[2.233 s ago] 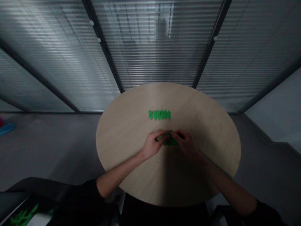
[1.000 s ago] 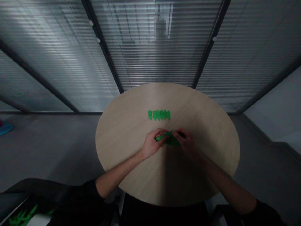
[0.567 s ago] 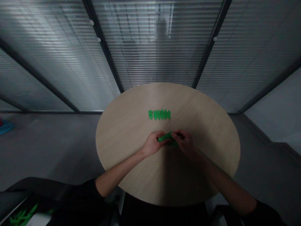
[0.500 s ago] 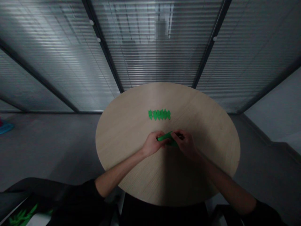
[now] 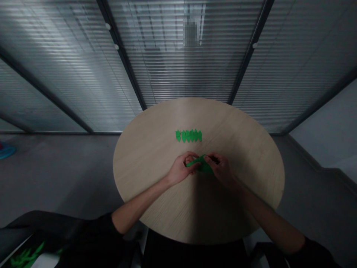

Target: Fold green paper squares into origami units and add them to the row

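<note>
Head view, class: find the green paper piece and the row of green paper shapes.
Green paper piece (image 5: 205,167): head view, on its lower middle.
Row of green paper shapes (image 5: 189,136): head view, on the row's middle.

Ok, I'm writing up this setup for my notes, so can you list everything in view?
round wooden table: one, pale beige, centre of the view
green paper pieces: about six, bright green, in a row on the table's far half
folded green paper: one, bright green, between the hands
window blinds: several panels, grey, behind the table
blue object: one, blue, on the floor at far left
green scraps: count unclear, green, bottom left corner
left hand: one, gripping the paper's left end
right hand: one, gripping the paper's right side
</note>
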A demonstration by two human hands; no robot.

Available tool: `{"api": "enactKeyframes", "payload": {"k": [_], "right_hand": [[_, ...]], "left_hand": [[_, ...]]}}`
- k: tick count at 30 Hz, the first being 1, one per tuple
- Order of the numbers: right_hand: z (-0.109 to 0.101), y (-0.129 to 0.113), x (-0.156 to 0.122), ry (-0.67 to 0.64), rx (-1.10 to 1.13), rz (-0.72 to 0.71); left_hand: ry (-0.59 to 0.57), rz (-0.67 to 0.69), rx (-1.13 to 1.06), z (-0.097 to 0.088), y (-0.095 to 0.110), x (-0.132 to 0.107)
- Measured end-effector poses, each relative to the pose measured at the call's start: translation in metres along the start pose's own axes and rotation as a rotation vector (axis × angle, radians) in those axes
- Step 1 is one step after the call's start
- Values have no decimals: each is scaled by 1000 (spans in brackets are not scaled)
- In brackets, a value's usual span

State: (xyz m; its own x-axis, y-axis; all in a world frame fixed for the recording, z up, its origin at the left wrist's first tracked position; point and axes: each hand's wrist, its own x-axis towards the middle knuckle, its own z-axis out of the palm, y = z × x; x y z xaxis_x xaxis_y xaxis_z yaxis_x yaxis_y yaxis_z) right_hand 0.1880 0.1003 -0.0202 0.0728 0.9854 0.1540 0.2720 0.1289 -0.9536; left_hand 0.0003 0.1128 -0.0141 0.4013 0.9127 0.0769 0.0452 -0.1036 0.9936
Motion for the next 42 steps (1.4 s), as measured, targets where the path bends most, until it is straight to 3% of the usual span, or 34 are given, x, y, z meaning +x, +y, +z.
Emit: {"api": "enactKeyframes", "payload": {"k": [10, 42], "right_hand": [[-1, 2, 3, 126, 74, -3], [-2, -5, 3, 88, 103, 28]], "left_hand": [[127, 52, -35, 0, -1, 0], [149, 42, -90, 2, 4, -1]]}}
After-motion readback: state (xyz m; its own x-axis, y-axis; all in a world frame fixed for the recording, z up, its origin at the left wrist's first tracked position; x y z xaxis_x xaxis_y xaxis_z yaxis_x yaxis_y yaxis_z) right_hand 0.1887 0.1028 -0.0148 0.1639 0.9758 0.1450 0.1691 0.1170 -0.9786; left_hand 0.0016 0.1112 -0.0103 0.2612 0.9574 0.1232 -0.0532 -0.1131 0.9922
